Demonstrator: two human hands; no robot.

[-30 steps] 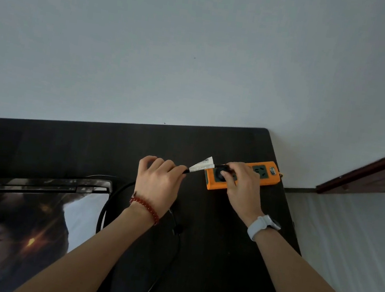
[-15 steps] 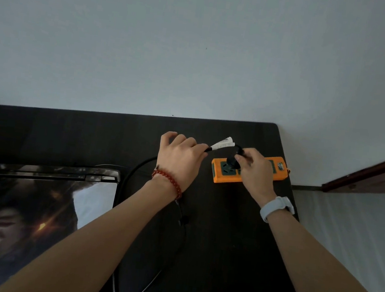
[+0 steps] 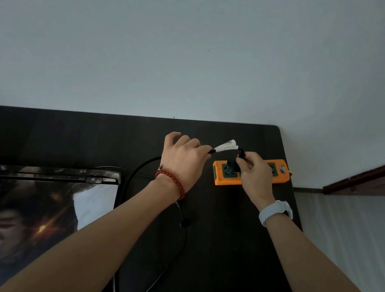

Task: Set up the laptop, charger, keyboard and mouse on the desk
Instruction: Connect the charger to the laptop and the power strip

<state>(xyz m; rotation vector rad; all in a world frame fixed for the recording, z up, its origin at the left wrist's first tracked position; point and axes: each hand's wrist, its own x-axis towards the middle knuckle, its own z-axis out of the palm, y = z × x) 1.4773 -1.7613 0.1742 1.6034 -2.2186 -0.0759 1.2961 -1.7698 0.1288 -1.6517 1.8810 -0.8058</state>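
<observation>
A plain pale wall [image 3: 199, 48] fills the upper half of the view, and below it a dark, nearly black counter [image 3: 232, 261] runs to a rounded far right corner. At the far left, on the counter, lies a large printed mat [image 3: 17, 221] with dark artwork and a white patch at its upper right; along its far edge sits a dark flat slab [image 3: 43, 171] that may be the closed laptop, though that cannot be told for sure. Just right of the mat a black charger cable [image 3: 133, 175] loops across the counter, passes under the left forearm and runs on toward the near edge. The left hand [image 3: 184, 159], a red bead bracelet [image 3: 173, 180] at its wrist, is curled round the cable near its end. Beyond its fingers a white paper tag [image 3: 226, 146] is wrapped on the cable; it bears small print and what seems a barcode, too small to read. The cable arcs over to a black plug [image 3: 233, 164], which the right hand [image 3: 254, 176] pinches in its fingertips against the orange power strip [image 3: 224, 177], at one of its dark green sockets. No brand on the strip can be read. A white wristband [image 3: 274, 211] circles the right wrist. At the far right, past the counter's edge, are a pale floor [image 3: 357, 241] and a dark red-brown wooden edge [image 3: 373, 177].
</observation>
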